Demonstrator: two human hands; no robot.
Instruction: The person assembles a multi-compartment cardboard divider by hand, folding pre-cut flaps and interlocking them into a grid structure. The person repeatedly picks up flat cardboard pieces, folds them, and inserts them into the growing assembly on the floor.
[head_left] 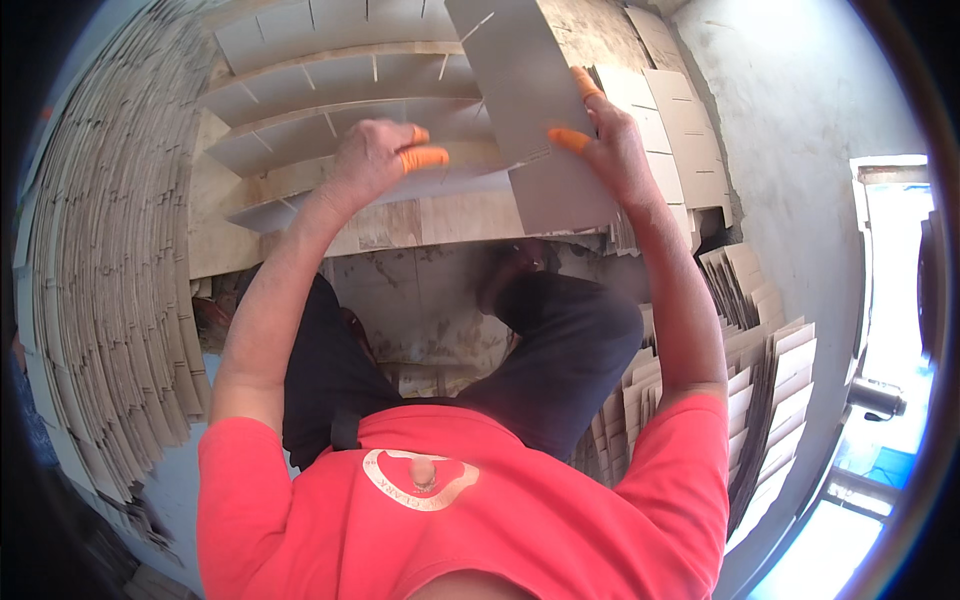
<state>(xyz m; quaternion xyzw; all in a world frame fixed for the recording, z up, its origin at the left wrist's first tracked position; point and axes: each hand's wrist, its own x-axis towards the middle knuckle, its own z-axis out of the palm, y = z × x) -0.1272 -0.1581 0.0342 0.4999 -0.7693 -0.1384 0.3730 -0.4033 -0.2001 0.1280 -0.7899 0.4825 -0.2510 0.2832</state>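
My right hand (618, 150) grips a wide, slotted grey-brown cardboard strip (525, 90) by its right edge. The thumb lies on its face, and the strip is tilted over the table. My left hand (375, 160) hovers to its left with curled fingers. Its thumb and forefinger point right, slightly apart, with nothing visible between them. Orange finger covers sit on the thumb and forefinger of both hands. Below and beyond my left hand, several slotted cardboard strips (300, 80) stand on edge in rows on a wooden table (440, 220).
A tall mass of stacked cardboard pieces (110, 260) lines the left side. More slotted cardboard (690, 150) lies at the table's right end, and stacks (775, 400) stand by my right arm. A grey wall (790, 130) and a bright opening (895, 260) are at the right.
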